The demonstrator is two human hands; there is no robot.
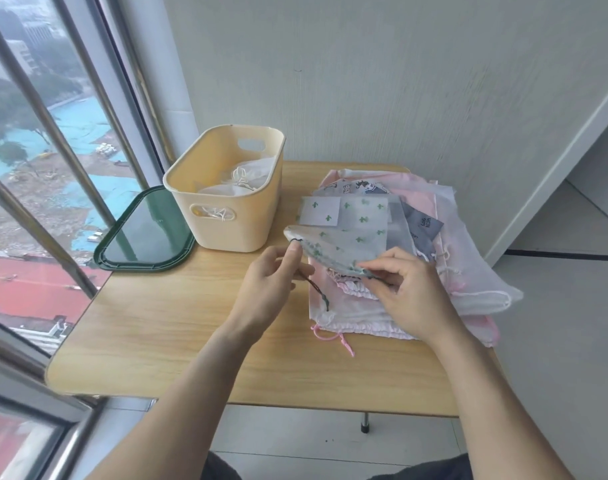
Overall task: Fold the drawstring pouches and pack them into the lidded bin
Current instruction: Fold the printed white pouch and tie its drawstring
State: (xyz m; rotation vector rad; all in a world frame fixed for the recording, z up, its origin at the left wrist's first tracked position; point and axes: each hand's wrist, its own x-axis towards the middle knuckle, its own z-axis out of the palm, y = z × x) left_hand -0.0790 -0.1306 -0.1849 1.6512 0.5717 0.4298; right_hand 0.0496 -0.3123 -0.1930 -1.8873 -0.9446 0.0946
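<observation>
Between both hands (344, 282), the cactus-print pouch (347, 242) is pinched.

Bare forearms without sleeves; dark trousers (434, 469) cover the lap.

A tabletop (178, 341) is showing a smooth, pale wood-grain finish with a soft sheen. A cream bin (226, 188) is looking like matt moulded plastic, and a dark green lid (146, 230) beside it is gleaming with a glossy, reflective plastic face. A thin, slightly see-through cloth pouch (344, 240) printed with small green cactuses is draping softly, with a dark cord (318, 289) hanging from it. A pile of pouches (434, 258) is showing sheer white, pink and grey cloth with gathered edges.
</observation>
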